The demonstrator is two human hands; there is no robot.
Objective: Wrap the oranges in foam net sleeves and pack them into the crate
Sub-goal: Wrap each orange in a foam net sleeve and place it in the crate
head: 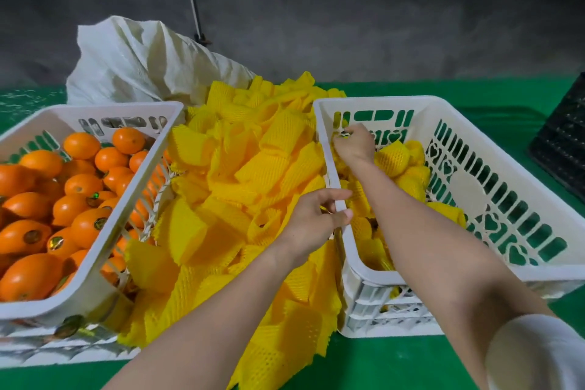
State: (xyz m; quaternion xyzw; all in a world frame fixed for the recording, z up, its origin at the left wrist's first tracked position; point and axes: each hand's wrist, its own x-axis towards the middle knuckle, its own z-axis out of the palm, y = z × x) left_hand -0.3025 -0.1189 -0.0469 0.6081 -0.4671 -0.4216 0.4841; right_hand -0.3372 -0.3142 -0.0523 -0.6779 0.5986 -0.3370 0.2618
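In the far left corner of the packing crate [373, 100], the right hand [354, 147] curls round a sleeved orange [343, 135], mostly hidden; the left hand [313, 222] pinches the crate's left rim, nearer the bare oranges [76, 187] lying leftward beyond the sleeve pile [247, 168]

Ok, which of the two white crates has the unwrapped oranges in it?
The left crate; its oranges are bare, while the right crate holds yellow-sleeved ones.
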